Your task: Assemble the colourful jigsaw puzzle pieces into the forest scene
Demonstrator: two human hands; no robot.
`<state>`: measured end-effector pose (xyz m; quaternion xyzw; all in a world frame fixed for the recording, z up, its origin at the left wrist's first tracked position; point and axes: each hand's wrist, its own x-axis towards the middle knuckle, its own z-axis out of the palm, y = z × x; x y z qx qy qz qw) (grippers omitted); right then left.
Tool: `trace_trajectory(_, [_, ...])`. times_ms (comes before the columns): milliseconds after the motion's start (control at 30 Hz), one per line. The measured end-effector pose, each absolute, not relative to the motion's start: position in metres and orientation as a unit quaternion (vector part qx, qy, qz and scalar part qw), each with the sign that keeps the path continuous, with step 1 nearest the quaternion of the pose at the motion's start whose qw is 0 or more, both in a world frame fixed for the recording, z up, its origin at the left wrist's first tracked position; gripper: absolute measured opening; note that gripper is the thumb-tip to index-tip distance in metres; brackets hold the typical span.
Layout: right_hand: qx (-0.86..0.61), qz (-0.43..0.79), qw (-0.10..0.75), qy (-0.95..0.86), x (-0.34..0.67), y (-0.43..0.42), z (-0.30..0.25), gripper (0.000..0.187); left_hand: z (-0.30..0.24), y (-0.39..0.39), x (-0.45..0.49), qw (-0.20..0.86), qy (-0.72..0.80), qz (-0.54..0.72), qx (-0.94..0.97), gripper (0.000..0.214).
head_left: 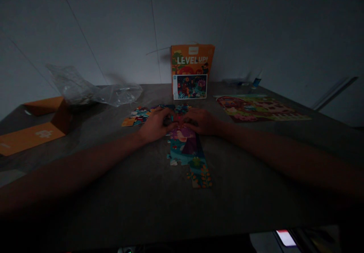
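Observation:
A partly joined jigsaw puzzle [183,152] lies flat on the dark table, with a purple figure, teal water and orange leaves on it. At its far end my left hand [157,124] has its fingers bent and its thumb on the reddish pieces. My right hand [202,121] faces it from the other side, curled the same way, thumb and fingers at the same pieces. The exact piece under the fingertips is hard to make out in the dim light. Loose jigsaw pieces [139,114] are heaped beside and behind my left hand.
An orange puzzle box [193,59] stands at the back with a picture card [190,87] leaning on it. An open orange box part [34,137] and clear plastic bags [116,95] lie left. Another puzzle [261,109] lies right, a small blue bottle [256,82] behind it.

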<state>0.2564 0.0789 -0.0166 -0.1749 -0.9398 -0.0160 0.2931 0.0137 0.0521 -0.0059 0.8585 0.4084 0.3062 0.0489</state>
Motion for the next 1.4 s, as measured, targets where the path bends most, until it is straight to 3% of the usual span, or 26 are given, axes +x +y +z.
trace_trajectory(133, [-0.206,-0.005,0.272,-0.94,0.255,0.076,-0.015,0.018,-0.006,0.054,0.013,0.067,0.421,0.319,0.847,0.024])
trace_trajectory(333, [-0.252,-0.04,0.277,-0.926,0.254,0.073,-0.013,0.021,-0.006,0.058,0.012,0.179,0.433,0.362,0.806,0.018])
trace_trajectory(500, [-0.377,-0.122,0.398,-0.827,0.257,0.077,-0.012,0.027,-0.008,0.064,0.007,0.117,0.492,0.427,0.75,0.02])
trace_trajectory(633, [-0.459,-0.134,0.386,-0.789,0.262,0.089,-0.019,0.028,-0.014,0.075,-0.001,0.084,0.558,0.456,0.688,0.022])
trace_trajectory(800, [-0.527,-0.111,0.317,-0.78,0.263,0.1,-0.033,0.027,-0.025,0.082,-0.005,0.028,0.623,0.394,0.675,0.028])
trace_trajectory(1000, [-0.472,-0.073,0.262,-0.839,0.263,0.104,-0.035,0.03,-0.02,0.068,0.003,-0.013,0.583,0.31,0.751,0.028])
trace_trajectory(1167, [-0.467,-0.063,0.271,-0.839,0.265,0.105,-0.032,0.028,-0.016,0.061,0.009,-0.006,0.441,0.243,0.864,0.03])
trace_trajectory(1400, [-0.475,-0.069,0.277,-0.832,0.263,0.101,-0.029,0.019,-0.015,0.06,0.01,-0.008,0.413,0.215,0.885,0.033])
